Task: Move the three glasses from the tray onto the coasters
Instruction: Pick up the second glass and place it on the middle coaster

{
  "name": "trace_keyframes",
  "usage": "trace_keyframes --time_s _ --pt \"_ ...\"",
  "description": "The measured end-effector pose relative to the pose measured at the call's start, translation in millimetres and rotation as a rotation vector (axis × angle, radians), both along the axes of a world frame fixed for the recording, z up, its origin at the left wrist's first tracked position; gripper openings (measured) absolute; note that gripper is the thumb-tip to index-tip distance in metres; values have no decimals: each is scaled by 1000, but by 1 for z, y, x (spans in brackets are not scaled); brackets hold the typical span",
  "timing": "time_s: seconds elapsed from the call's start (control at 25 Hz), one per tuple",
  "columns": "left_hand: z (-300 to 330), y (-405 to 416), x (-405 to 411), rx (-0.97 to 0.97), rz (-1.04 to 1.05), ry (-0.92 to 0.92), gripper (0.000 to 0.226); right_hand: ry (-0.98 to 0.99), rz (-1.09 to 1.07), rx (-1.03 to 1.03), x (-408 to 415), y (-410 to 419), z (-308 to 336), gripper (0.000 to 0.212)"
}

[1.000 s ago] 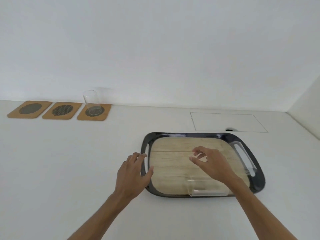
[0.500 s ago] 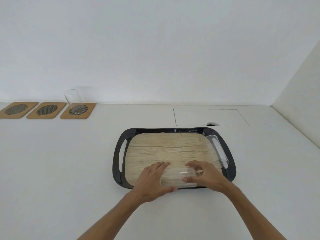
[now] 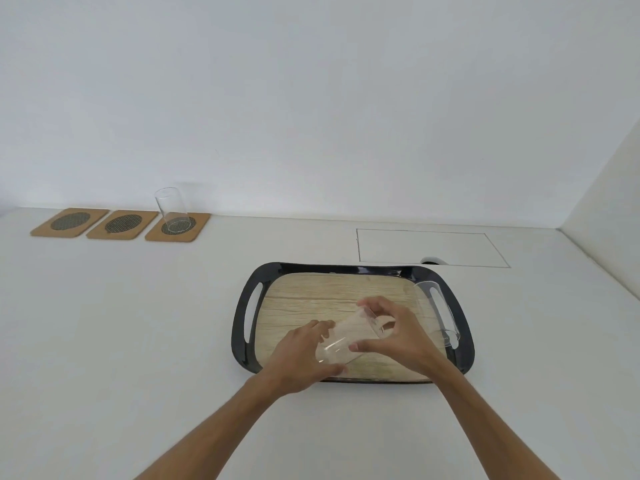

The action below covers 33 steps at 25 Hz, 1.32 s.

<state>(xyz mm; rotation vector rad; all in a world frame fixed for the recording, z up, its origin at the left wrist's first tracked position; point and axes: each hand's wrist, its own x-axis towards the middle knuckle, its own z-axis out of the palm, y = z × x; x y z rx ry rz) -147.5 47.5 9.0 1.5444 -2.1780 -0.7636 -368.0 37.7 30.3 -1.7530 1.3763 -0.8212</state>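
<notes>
A black tray with a wood-grain floor lies on the white counter in front of me. Both hands hold one clear glass tilted above the tray's near part: my left hand grips its lower end, my right hand pinches its upper rim. Another clear glass stands at the tray's right side by the handle. A third glass stands on the rightmost of three cork coasters at the back left. The middle coaster and the left coaster are bare.
A thin rectangular outline is set in the counter behind the tray, with a small hole at its near edge. White walls close the counter at the back and at the right.
The glass that lay on its side at the tray's near edge has been taken in both hands and lifted, tilted. The view has shifted a little.
</notes>
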Motion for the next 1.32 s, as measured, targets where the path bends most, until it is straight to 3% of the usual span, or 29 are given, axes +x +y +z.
trace_keyframes --time_s 0.24,0.44,0.76,0.96,1.32 --pt "16 2 2 33 172 329 61 -68 94 -186 43 -4 36 97" --pt "32 -1 18 -32 268 482 50 -119 70 -237 73 0 42 108" --pt "44 -5 74 -143 298 511 46 -133 11 -236 133 -1 41 63" --pt "53 -18 133 -184 278 484 57 -115 -9 -228 190 -14 42 69" --pt "45 -62 274 -143 204 446 71 -170 -95 -160 325 -56 37 64"
